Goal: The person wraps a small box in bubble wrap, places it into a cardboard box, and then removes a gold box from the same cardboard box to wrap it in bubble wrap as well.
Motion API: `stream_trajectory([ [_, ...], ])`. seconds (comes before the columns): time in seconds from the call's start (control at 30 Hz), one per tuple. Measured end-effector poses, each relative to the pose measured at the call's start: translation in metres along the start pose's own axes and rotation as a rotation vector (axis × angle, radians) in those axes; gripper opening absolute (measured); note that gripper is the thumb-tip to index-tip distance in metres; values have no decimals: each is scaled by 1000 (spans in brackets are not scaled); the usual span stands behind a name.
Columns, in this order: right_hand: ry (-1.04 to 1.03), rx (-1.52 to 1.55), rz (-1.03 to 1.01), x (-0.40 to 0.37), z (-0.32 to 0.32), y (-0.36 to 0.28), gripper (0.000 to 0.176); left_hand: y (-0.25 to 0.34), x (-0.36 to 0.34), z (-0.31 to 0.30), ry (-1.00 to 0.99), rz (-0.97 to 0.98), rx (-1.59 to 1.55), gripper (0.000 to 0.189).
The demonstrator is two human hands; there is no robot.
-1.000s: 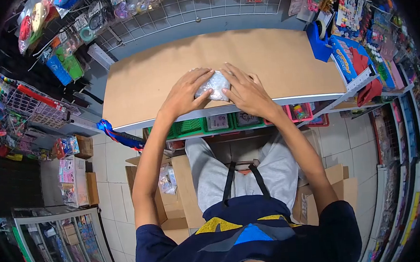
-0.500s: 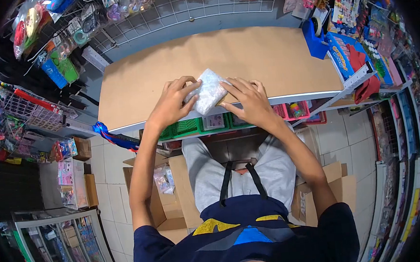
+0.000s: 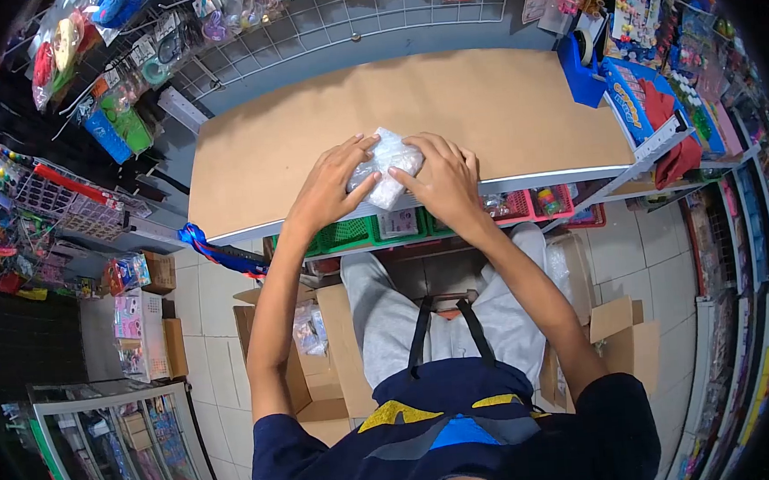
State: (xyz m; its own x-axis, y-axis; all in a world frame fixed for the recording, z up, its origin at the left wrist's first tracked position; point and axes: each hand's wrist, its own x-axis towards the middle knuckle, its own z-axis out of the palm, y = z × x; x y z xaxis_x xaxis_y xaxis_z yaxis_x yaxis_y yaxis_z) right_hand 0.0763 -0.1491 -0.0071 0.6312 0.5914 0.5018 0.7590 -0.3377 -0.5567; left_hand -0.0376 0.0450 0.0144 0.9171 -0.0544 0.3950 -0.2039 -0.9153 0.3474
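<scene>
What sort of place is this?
Probably a small toy and trinket shop: packaged goods hang on a wire grid, a glass display case stands nearby, and the left hand and right hand hold a plastic packet on a counter.

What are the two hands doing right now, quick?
Left hand: closed on the clear plastic packet.
Right hand: closed on the same packet.

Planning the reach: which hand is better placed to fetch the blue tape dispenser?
Right, probably: the right hand holds the packet on the side nearer the tape dispenser; the left hand is farther.
</scene>
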Motion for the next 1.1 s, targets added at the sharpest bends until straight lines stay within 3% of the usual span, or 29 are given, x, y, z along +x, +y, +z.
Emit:
stream_trajectory([
  [0.13, -43, 3, 0, 6, -3, 7, 44, -6, -5, -4, -13, 20, 43, 44],
  [0.23, -160, 4, -11, 18, -12, 17, 41, 1, -9, -5, -4, -43, -57, 41],
  [0.43, -185, 31, -13, 21, -14, 19, 42, 3, -6, -5, -73, -72, -128, 32],
  [0.57, -62, 67, -70, 21, -20, 41, 43, 0, 0, 3, 33, 109, 61, 28],
  [0.67, 10, 307, 123, 42, -72, 74, 34, 2, 3, 10, 4, 5, 8, 26],
  [0.7, 117, 226, 197, 53, -79, 109, 26, 5, 5, 14, 27, -15, -2, 26],
  [0.77, 385, 152, -37, 84, -125, 167, 25, 10, 8, 22, 73, -77, -13, 26],
  [0.87, 368, -168, 217, 117, -207, 210, 30, 18, 15, 37, 160, -153, -7, 26],
  [1.0, 204, -557, 536, 146, -245, 265, 42, 24, 19, 44, 212, -199, 46, 27],
  [1.1, -7, -394, 588, 161, -244, 310, 40, 25, 18, 45, 224, -212, 62, 28],
])
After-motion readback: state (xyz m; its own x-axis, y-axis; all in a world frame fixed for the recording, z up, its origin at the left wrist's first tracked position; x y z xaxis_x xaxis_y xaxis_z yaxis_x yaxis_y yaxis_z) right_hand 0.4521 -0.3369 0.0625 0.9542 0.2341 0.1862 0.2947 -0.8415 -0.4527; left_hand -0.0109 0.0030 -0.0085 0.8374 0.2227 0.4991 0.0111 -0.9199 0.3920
